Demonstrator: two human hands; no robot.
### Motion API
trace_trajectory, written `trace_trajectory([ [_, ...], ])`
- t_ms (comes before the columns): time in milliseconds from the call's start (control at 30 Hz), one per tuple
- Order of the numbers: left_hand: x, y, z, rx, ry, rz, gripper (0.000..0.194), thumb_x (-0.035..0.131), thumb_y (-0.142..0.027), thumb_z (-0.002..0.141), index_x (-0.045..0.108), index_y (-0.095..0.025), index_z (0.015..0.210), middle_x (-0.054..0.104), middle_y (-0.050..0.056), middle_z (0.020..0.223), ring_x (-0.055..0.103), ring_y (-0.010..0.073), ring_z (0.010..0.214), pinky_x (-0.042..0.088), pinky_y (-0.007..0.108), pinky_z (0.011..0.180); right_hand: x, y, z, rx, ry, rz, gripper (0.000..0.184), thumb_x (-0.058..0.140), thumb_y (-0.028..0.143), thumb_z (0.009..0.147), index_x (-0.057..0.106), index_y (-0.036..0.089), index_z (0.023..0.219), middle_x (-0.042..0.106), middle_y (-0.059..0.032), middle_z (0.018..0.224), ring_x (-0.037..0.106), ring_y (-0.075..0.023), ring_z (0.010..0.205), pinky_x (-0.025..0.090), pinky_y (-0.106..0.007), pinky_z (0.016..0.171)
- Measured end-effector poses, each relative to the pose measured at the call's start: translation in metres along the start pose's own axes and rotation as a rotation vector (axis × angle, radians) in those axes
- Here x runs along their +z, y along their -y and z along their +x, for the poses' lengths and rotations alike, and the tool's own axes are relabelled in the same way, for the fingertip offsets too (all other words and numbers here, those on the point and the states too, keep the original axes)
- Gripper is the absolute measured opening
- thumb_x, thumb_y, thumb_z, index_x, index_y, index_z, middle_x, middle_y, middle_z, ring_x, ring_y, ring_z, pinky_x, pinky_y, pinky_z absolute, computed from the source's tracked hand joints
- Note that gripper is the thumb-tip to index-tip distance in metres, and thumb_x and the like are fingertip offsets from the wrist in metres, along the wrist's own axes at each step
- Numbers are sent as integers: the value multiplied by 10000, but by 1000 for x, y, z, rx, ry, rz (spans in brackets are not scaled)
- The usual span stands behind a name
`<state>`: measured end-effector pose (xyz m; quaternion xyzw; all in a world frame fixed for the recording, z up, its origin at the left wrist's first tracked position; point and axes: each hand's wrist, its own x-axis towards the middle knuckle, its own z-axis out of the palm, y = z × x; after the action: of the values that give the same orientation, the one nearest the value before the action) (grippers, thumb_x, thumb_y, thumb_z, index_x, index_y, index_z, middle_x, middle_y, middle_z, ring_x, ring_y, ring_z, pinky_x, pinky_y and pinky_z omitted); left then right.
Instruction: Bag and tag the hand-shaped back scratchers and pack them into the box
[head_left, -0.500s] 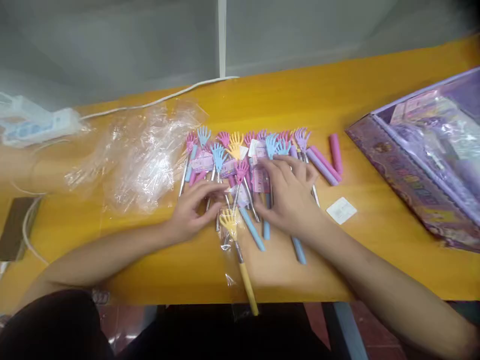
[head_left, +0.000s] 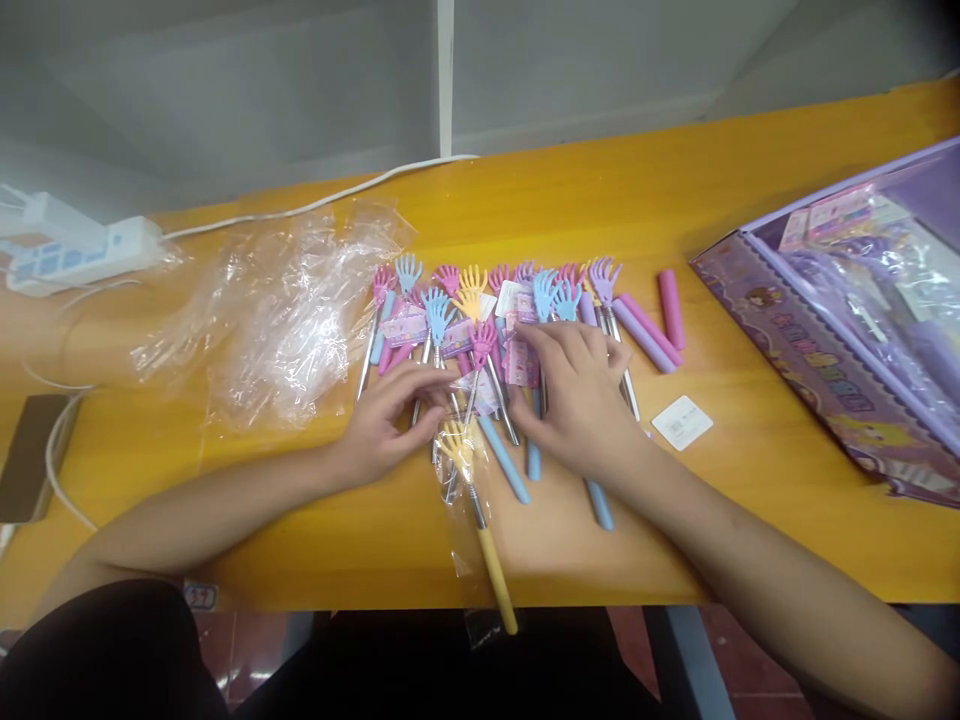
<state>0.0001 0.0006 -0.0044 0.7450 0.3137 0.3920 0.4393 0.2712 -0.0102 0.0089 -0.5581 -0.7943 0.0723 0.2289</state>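
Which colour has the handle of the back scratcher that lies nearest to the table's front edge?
The handle is yellow; the head view shows it best.

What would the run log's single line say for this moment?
left hand: open, beside pile | right hand: open, over pile | yellow-handled hand-shaped stick: in clear bag, near edge | purple box: right side

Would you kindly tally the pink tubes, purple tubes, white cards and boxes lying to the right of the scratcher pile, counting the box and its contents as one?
Pink tubes: 2
Purple tube: 1
White card: 1
Box: 1
Total: 5
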Motion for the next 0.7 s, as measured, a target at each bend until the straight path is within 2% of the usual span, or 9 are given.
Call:
trace_trajectory([
  [467,-2,-1,0,-14,20,50,421,661,-158,1022,665,-263,1430,680,72,1143,687,169,991,596,336,870,2,-2,0,18,-7,21,515,657,309,950,524,238,1443,643,-135,1334,550,-387,1293,356,-545,1019],
  [700,-2,-2,1,-6,21,59,404,656,-164,1028,672,-266,1419,691,68,1132,689,173,995,594,331,853,5,-3,-1,20,4,13,503,654,324,975,531,243,1456,594,-144,1465,462,-411,1404,349,-573,1063],
])
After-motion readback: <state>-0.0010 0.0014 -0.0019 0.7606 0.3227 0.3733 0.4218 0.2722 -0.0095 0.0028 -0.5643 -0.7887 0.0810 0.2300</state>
